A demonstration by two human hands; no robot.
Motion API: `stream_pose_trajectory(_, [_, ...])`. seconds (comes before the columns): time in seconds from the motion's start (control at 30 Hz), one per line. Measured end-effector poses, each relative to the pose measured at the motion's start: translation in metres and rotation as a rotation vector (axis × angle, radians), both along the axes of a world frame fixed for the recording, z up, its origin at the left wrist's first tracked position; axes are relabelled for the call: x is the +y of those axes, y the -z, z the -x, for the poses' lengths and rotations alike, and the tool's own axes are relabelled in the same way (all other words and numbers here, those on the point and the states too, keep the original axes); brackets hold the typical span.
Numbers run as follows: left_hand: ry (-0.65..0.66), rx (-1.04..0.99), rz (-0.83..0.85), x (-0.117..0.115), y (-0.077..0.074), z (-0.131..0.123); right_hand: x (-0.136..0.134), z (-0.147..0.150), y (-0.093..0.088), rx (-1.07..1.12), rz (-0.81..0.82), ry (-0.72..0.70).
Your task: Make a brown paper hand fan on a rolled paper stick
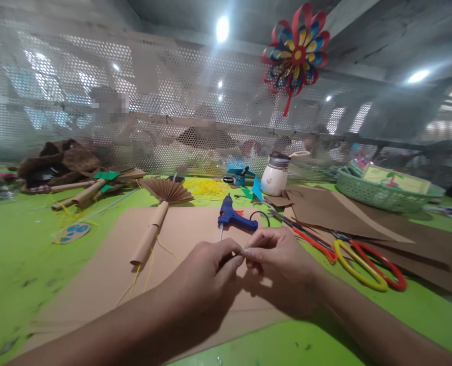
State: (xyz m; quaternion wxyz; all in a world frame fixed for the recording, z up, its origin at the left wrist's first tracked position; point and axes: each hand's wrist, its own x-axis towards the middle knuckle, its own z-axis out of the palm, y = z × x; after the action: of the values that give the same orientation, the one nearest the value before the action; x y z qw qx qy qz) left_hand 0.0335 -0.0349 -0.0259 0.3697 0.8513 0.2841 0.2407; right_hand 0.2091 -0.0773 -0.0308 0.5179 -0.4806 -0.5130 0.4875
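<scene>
My left hand (220, 262) and my right hand (277, 256) meet over a brown paper sheet (107, 274), fingertips pinched together. Whatever sits between the fingers is mostly hidden; a small brownish edge is all that shows. Just beyond them a blue glue gun (235, 217) lies on the sheet with its glue stick pointing toward me. To the left rests a rolled brown paper tube (149, 236) with a pleated paper fan (167, 190) at its far end. Yellow string (167, 246) trails from the tube.
Scissors with red and yellow handles (363, 264) and red-handled scissors (317, 244) lie right, beside brown paper sheets (336, 213). Behind stand a white jar (274, 175) and a green basket (378, 192). Yellow shreds (206, 188) lie at the back. A paper flower (297, 53) hangs above.
</scene>
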Motion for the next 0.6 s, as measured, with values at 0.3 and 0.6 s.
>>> stream_pose_trajectory(0.3, [0.074,0.136,-0.220,0.013,-0.012,0.002,-0.003,-0.003,-0.006,-0.012,-0.056,-0.119])
stream_pose_trajectory(0.6, [0.090,0.141,-0.180,0.028,-0.022,0.011,0.002,-0.017,0.000,-0.006,-0.130,-0.061])
